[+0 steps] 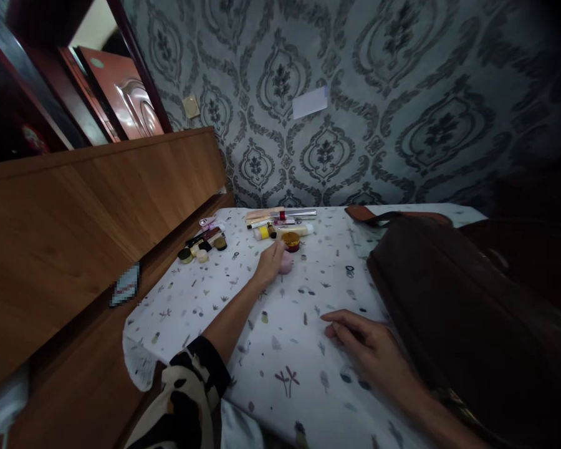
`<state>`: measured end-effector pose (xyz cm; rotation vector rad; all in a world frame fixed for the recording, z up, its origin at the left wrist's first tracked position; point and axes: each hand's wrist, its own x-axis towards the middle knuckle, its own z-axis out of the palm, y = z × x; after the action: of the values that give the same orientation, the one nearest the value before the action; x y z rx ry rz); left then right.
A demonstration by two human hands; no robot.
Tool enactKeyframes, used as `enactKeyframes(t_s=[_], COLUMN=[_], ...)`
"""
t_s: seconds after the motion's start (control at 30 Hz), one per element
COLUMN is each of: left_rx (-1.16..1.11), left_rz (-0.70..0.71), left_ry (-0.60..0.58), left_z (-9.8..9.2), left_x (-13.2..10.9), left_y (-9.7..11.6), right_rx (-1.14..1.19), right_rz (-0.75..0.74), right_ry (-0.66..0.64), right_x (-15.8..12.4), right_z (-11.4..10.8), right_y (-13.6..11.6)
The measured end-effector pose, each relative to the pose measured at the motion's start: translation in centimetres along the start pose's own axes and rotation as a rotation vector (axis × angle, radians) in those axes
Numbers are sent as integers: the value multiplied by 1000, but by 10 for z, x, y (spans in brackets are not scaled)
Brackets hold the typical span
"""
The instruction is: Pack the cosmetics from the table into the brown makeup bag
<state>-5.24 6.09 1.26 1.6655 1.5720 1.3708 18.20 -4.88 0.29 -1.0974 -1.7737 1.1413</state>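
Observation:
My left hand (270, 264) reaches out over the table, fingers closed at the side of a small pink rounded item (286, 263); its kind is not plain, and the hand hides part of it. Just beyond the fingertips stands a jar with a gold lid (290, 240). My right hand (367, 340) is over the cloth nearer to me, with the index finger stretched out, the others loosely bent and nothing in it. Behind the jar lie a silver tube with a red band (293, 214), a pale tube (299, 229) and a small yellow-banded bottle (262, 232).
A white patterned cloth (243, 324) covers the table. Several small jars and cosmetics (206, 244) are grouped at the left back. A large dark bag (430, 299) with a brown strap (364, 214) fills the right side. A wooden panel (98, 193) borders the left; patterned wallpaper (280, 81) is behind.

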Motion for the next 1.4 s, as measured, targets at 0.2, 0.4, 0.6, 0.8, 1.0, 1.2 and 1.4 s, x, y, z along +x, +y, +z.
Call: enactKeyframes(t_s=[0.2, 0.4, 0.6, 0.8, 1.0, 1.2, 1.4], left_rx=[-194, -429, -677, -766, -755, -767, -729], left_rz=[-76, -209, -330, -313, -316, -341, -349], left_ry=[-75, -253, -588, -522, -439, -474, -426], left_z=[15, 21, 36, 46, 50, 52, 54], left_x=[0, -7, -30, -40, -47, -49, -51], left_y=[7, 19, 40, 46, 51, 53, 55], right_rx=[4, 1, 46, 118, 73, 7, 9], right_rz=[20, -9, -77, -158, -174, -159, -158], right_ry=[-21, 55, 118, 39, 65, 176, 62], right_x=[0, 2, 0, -2, -8, -11, -12], right_z=[-3, -3, -1, 5, 0, -3, -1], right_y=[-1, 6, 10, 8, -7, -12, -13])
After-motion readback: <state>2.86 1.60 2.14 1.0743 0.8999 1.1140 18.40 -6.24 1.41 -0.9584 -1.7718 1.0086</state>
